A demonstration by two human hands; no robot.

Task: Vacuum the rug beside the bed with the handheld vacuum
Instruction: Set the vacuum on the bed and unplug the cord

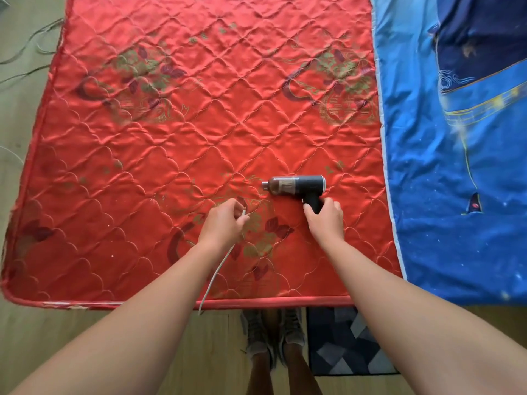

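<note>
The handheld vacuum (pixel 296 185) lies on its side on the red quilted mattress (pixel 171 124), near the front edge and right of centre, its nozzle pointing left and its pistol-style handle pointing toward the person. The right hand (pixel 325 216) grips that handle, its fingers (pixel 309 208) curled round it. That looks like the right place to hold it: the handle sits under the barrel, so the weight should balance over the fist. It looks small, rigid and light enough for one hand. The hard plastic casing is probably smooth, so a full wrap would serve better than a fingertip hold. The left hand (pixel 224 223) pinches the end of a thin white cable (pixel 216 272), which trails back over the near edge of the mattress. The cable is limp and will snag or drag if carried along. The rug (pixel 339 346), dark with a pale geometric pattern, lies on the wooden floor (pixel 85 337) at the near right, just beside the person's shoes (pixel 273 332), and has not been vacuumed yet. A blue sheet (pixel 456 195) covers the right side of the bed.
</note>
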